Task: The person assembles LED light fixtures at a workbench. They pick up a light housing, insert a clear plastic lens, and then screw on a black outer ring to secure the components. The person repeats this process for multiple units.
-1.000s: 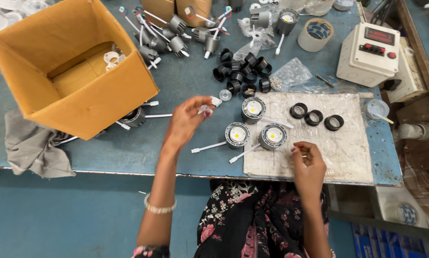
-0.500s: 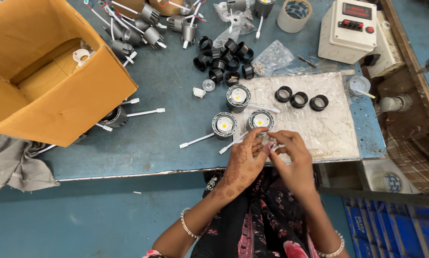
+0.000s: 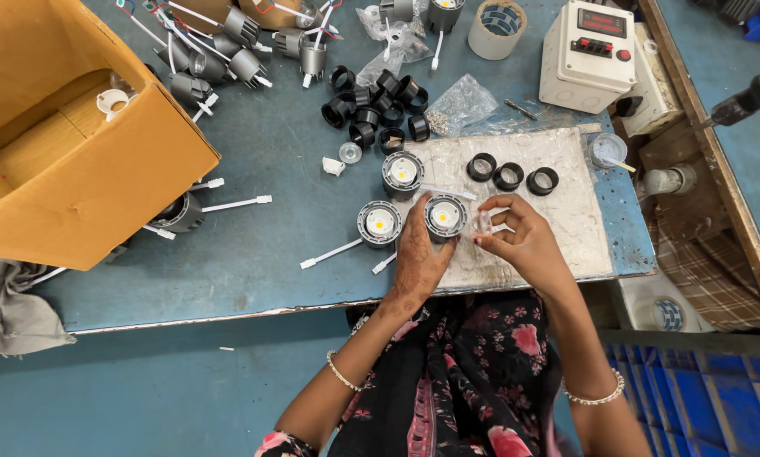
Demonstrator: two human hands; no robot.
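Note:
Three round grey lamp housings with yellow centres lie at the left end of a white mat (image 3: 566, 241). My left hand (image 3: 418, 258) grips the nearest housing (image 3: 444, 215) by its lower left rim. My right hand (image 3: 528, 244) is just to the right of it and pinches a small clear lens (image 3: 484, 222) between thumb and fingers, close to the housing's rim. The other two housings (image 3: 379, 223) (image 3: 403, 172) lie untouched, each with a white lead. Three black rings (image 3: 509, 176) sit in a row further back on the mat.
An open cardboard box (image 3: 84, 182) fills the left. A heap of black rings (image 3: 371, 106), more wired housings (image 3: 228, 51), a plastic bag (image 3: 460, 101), a tape roll (image 3: 497, 24) and a white control box (image 3: 587, 55) line the back. A drill (image 3: 748, 97) lies right.
My left hand has drawn back from the middle of the table to the mat. Both hands came together, and the left now grips the nearest housing while the right holds the lens beside it.

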